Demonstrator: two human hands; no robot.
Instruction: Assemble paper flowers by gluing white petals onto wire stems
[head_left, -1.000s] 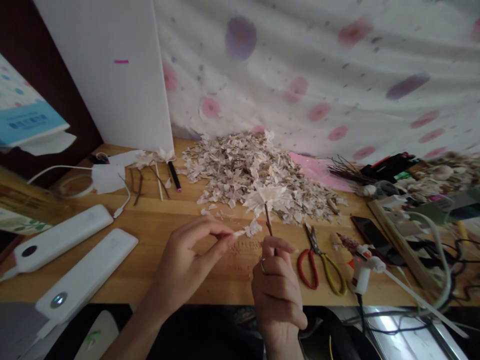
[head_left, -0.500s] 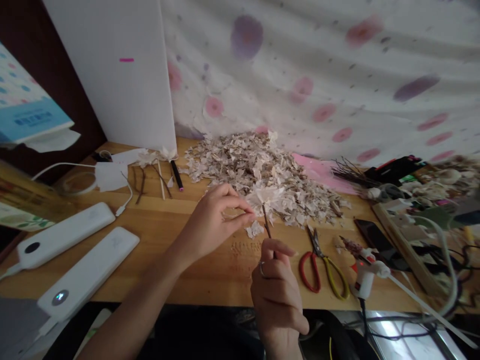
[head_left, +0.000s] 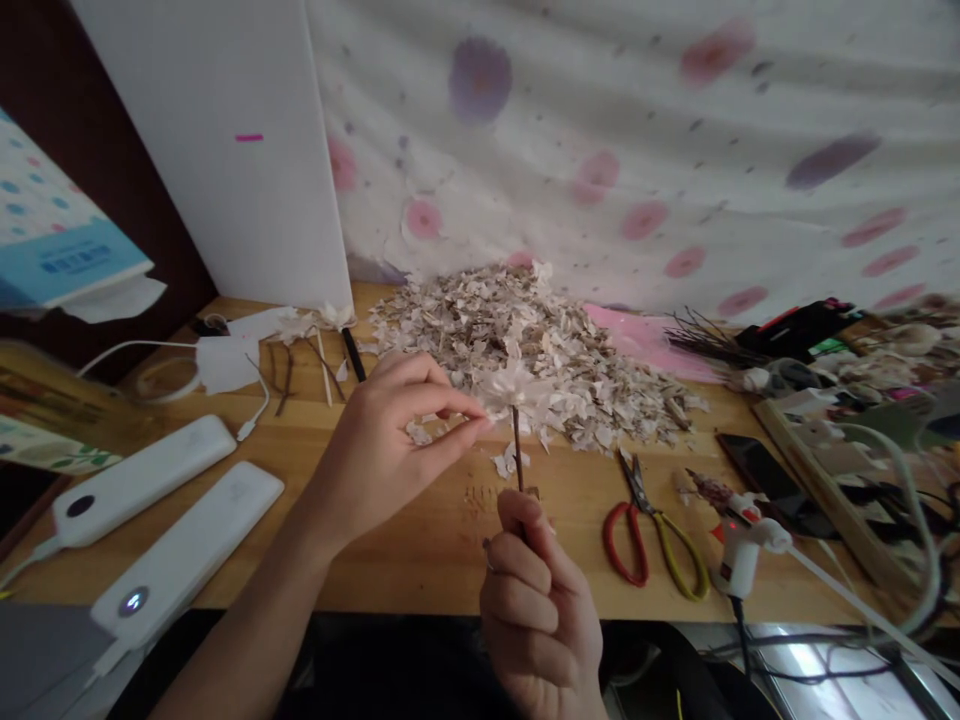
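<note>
My right hand (head_left: 536, 600) is closed around a thin brown twig (head_left: 517, 450), held upright. At its top sits a pale, papery flower (head_left: 516, 388) with spread petals. My left hand (head_left: 401, 440) comes in from the left, thumb and forefinger pinched at the edge of a petal on the flower's left side. Behind the flower lies a large heap of dry whitish petals (head_left: 480, 310). A loose petal piece (head_left: 507, 462) rests on the wooden table (head_left: 420, 570) just behind the twig.
Red-and-yellow-handled scissors (head_left: 637, 510) and a white glue gun (head_left: 739, 560) lie on the right, near a dark phone (head_left: 772, 485). Two white power banks (head_left: 187, 550) with cables are at left. A white board (head_left: 217, 200) stands behind them, with twigs (head_left: 285, 380) in front.
The twig with its flower has shifted slightly left and stands straighter, and my right hand has turned. My left hand has moved a little left with it. The view has shifted slightly.
</note>
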